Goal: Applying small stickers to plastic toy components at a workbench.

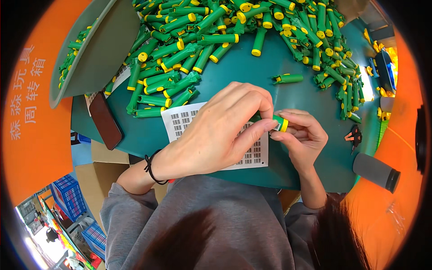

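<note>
Above the sheet, a green plastic tube [280, 121] with a yellow end cap is held between both hands. My left hand [216, 130] is closed, its thumb and bent index finger pinching at the tube's side, where a small whitish label shows. My right hand [306, 135] grips the capped end between thumb and fingers. Much of the tube is hidden behind my left fingers. Under my left hand lies a white sheet of small printed labels [182, 118], partly covered. A single green tube [288, 78] lies apart just beyond my hands.
A large pile of green tubes with yellow ends [180, 54] covers the far side of the green table [243, 67]. A grey-green basin [96, 54] with more tubes stands tilted at left, near a dark brown phone [105, 120]. At right are a grey cylinder [375, 172] and small black clippers [354, 136].
</note>
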Motion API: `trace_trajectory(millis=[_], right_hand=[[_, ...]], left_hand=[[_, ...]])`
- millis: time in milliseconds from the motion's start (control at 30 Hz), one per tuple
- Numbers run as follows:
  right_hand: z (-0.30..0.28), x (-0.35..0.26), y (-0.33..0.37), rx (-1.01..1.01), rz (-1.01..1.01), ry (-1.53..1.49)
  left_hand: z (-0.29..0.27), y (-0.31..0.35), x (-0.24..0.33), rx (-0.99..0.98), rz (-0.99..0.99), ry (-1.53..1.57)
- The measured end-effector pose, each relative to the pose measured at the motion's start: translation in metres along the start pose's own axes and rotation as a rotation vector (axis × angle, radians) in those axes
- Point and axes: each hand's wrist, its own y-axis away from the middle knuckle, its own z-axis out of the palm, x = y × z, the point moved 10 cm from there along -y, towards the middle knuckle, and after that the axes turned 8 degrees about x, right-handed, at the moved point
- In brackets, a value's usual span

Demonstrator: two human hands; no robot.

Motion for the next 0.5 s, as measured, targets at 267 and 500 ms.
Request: trace_trajectory(millis=[267,500], right_hand=[[0.0031,-0.0026,-0.0001,-0.047,-0.036,0.000],[0.0010,-0.0020,0.0013,-0.004,-0.004,0.010]], left_hand=[[-0.0002,0.0006,0.0027,0.004,0.010,-0.047],[0.0009,0.0007,0.0067,0.025,0.034,-0.067]])
